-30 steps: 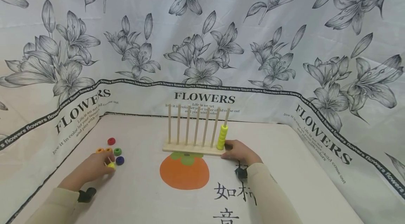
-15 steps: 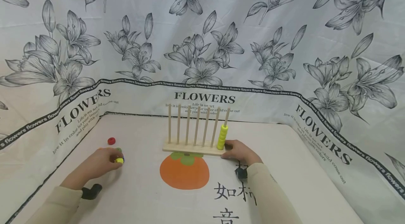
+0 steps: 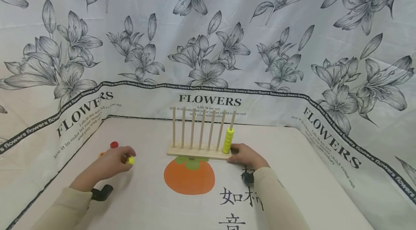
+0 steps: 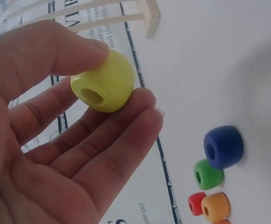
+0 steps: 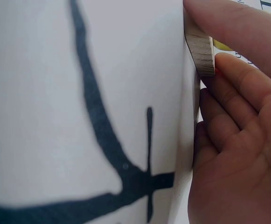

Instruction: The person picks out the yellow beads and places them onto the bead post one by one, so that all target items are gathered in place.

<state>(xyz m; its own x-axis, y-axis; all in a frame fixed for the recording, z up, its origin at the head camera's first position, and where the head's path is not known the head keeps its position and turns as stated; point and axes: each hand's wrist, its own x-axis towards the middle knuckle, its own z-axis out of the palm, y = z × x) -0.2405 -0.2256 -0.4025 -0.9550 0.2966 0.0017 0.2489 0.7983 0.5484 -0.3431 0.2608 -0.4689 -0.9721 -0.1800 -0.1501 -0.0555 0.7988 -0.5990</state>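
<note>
Between thumb and fingers, my left hand [image 3: 108, 164] pinches a yellow bead [image 4: 105, 81], its hole facing the left wrist camera. The bead is held above the table, left of the wooden peg rack [image 3: 195, 152]. My right hand [image 3: 247, 155] grips the right end of the rack's base [image 5: 201, 51], thumb on the near side. Several upright pegs stand on the base; the rightmost carries a stack of yellow beads [image 3: 228, 140], and the other pegs are bare.
Loose beads lie at the left: blue [image 4: 224, 147], green [image 4: 209, 174], red [image 3: 114, 144] and orange [image 4: 216, 207]. In the head view my left hand hides some of them. An orange persimmon print [image 3: 189, 177] and black characters mark the tablecloth. Flowered cloth [image 3: 208, 53] walls surround the table.
My left hand has lifted the yellow bead and carried it right, away from the loose beads and toward the rack. My right hand and the rack have stayed in place.
</note>
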